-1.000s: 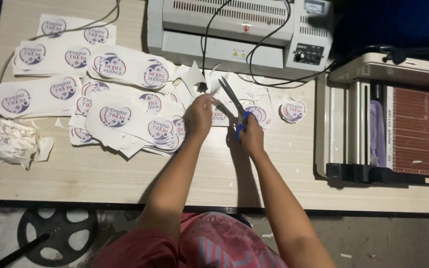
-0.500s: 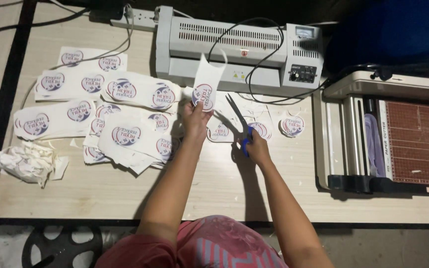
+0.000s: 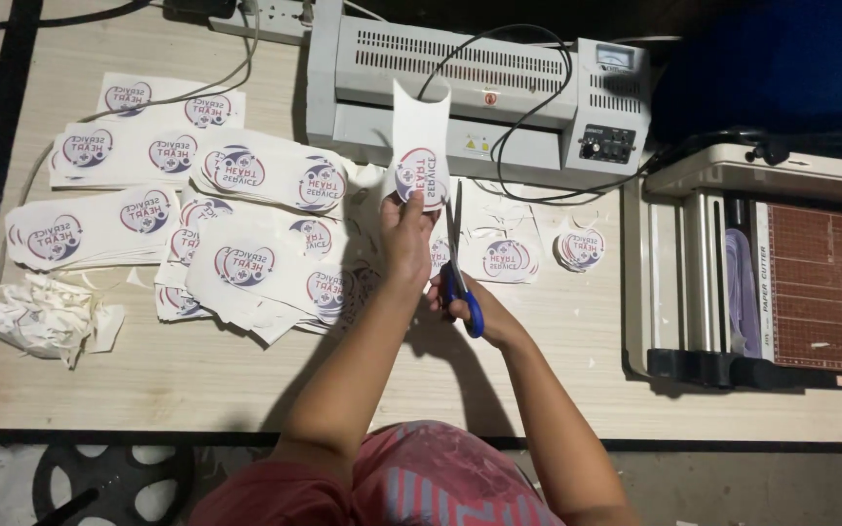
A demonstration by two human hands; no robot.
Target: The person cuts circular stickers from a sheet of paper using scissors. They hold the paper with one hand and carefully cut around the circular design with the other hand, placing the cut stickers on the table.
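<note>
Left hand pinches the lower end of a white laminated paper strip with a round red-and-blue printed badge, thumb on the front face near the badge, fingers behind. Strip stands upright above the bench, long axis 12-to-6, free end curling up at 12 o'clock in front of the grey laminating machine

Right hand is closed through the blue loops of the blue-handled steel scissors. It sits at about 5 o'clock from the left hand, lower and just beside it. Blades point to 12 o'clock, running parallel to the strip's long axis, along its right edge at 3 o'clock of the badge. Blades look nearly together; can't tell whether they touch the strip

Key relation: badge lies at 11 o'clock from the scissor hand, with the blade tip level with the badge's lower right edge. Right hand carries the tool; left is nearer the strip and already holds it

Around: uncut badge sheets spread at 9 o'clock, a small stack of cut round badges at 3 o'clock, crumpled white offcuts far left, paper trimmer far right
</note>
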